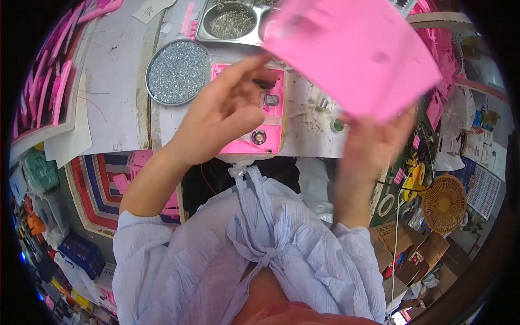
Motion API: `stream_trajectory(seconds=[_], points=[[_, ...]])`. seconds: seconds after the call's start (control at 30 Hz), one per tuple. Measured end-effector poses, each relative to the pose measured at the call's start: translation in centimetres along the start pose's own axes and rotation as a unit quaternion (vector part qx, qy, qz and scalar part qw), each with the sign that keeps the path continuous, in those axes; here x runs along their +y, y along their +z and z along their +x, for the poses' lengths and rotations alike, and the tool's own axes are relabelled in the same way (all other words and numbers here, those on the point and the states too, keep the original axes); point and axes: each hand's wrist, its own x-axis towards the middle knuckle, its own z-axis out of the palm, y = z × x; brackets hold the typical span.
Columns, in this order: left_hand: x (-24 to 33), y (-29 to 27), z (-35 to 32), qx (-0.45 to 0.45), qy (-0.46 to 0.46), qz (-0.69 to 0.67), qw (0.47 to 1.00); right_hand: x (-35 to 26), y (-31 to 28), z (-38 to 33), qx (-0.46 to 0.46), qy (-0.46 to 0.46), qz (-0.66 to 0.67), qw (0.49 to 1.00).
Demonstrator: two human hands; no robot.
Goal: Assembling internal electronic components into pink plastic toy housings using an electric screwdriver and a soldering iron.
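My right hand (374,141), smeared by motion, grips the near edge of a large pink plastic panel (363,59). The panel is tilted and blurred, raised over the right part of the table. Below my left hand (230,105) lies an open pink plastic casing (276,124) with a small round speaker (259,136) and a small grey square part (272,99) inside. That hand's thumb and index finger are apart, with nothing seen between them; the other fingers are curled and partly hidden. Whether it touches the casing, I cannot tell.
Left of the casing stands a round tray (179,73) full of small metal screws. Behind it, a steel compartment tray (203,32) holds springs. Small white parts (317,116) lie to the right. Pink pieces (62,92) fill a bin at far left. A brown basket (444,203) sits at right.
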Motion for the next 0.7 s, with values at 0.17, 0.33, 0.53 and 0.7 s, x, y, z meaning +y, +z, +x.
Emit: stream_trajectory(seconds=[0.17,0.33,0.53,0.7], points=[[1.6,-1.6,2.3,0.085,0.004,-0.212,0.974,3.4,3.1,0.0,-0.115,0.135,0.057,0.983],[1.6,-4.1,0.9,0.065,-0.046,-0.056,0.995,2.2,1.0,0.6,-0.172,0.227,0.05,0.957],[-0.8,-3.4,-1.7,0.042,0.005,0.309,0.95,3.3,-0.4,-5.4,-0.152,0.219,-0.087,0.96],[-1.8,-2.7,-1.9,0.034,0.041,0.438,0.898,4.1,-0.6,-6.7,-0.173,0.216,-0.246,0.929]])
